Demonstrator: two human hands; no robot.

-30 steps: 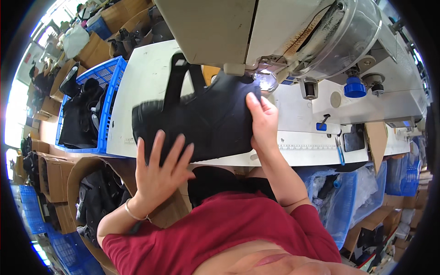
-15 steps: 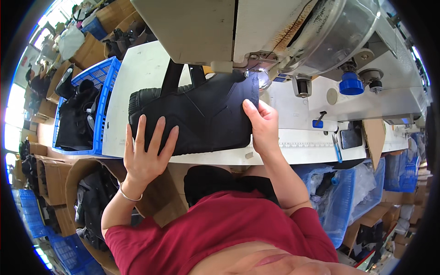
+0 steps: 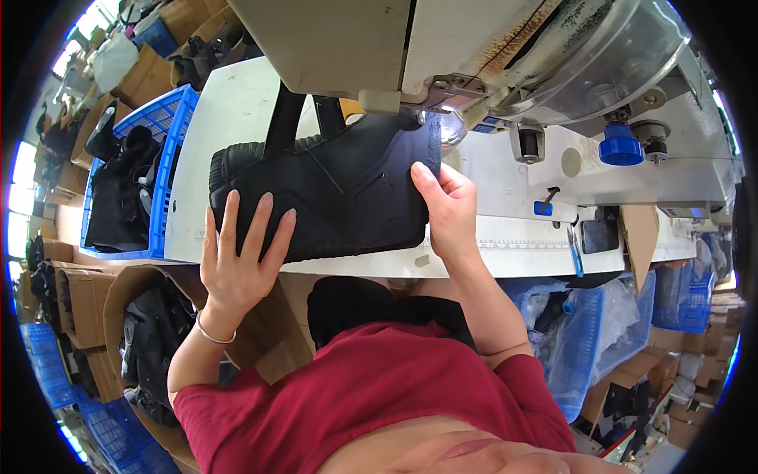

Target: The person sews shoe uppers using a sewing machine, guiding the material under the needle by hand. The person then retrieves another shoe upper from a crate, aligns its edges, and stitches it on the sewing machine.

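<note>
A black panelled piece point(image 3: 332, 197), like a boot upper with a ribbed left end, lies across the white table under the head of a sewing machine point(image 3: 347, 39). Near its lower left part, my left hand point(image 3: 242, 253) rests flat on it with fingers spread. On the right edge, my right hand point(image 3: 450, 201) pinches the piece between thumb and fingers. A bluish-black strip point(image 3: 433, 142) runs along that edge, up to the lit spot beneath the machine head. Two dark upright bands point(image 3: 284, 122) rise behind the piece; where they join is hidden.
A blue basket point(image 3: 162, 186) of black items stands left. Blue-handled scissors point(image 3: 576, 251), a phone-like dark slab point(image 3: 600, 235) and a cardboard sheet point(image 3: 638, 241) lie right. Below the table's edge are a cardboard box point(image 3: 118, 308) and a blue crate point(image 3: 580, 347).
The view has shifted slightly, so the piece and both hands appear a little farther left. Both hands keep the same hold on the piece.
</note>
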